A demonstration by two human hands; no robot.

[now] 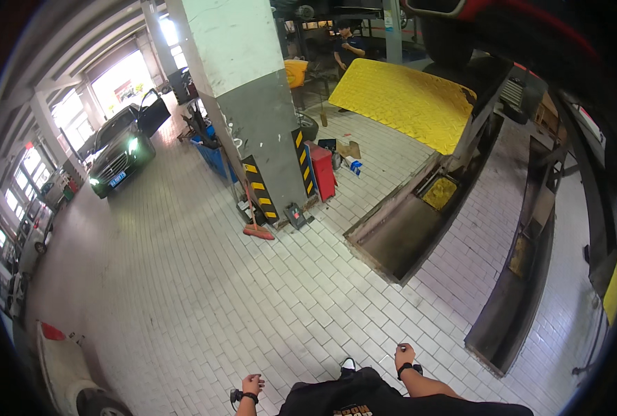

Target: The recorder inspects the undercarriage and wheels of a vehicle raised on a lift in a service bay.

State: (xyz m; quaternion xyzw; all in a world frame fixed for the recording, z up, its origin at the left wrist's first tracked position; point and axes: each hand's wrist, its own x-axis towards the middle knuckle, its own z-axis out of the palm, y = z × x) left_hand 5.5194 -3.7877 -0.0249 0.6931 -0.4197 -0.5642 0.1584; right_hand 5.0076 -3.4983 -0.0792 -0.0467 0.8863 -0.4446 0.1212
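Observation:
Low in the picture, my left hand [253,383] hangs beside my dark shirt, fingers loosely apart and nothing seen in them. Further right, my right hand [405,356] is held out with its fingers curled closed. A small dark spot shows at its fingers, too small to name. Each wrist wears a dark band; the right band [405,370] shows clearly. Neither hand touches anything around it. Beneath them is the pale brick-patterned floor [287,312], and the tip of my shoe [348,364] shows between them.
Two long floor pits [391,243] lie to the right under a raised yellow ramp plate [405,97]. Ahead stand a pillar [253,118], a broom [258,231] and a red cabinet [321,171]. A dark car [117,152] with lit headlights faces me; a person [348,47] stands behind the ramp.

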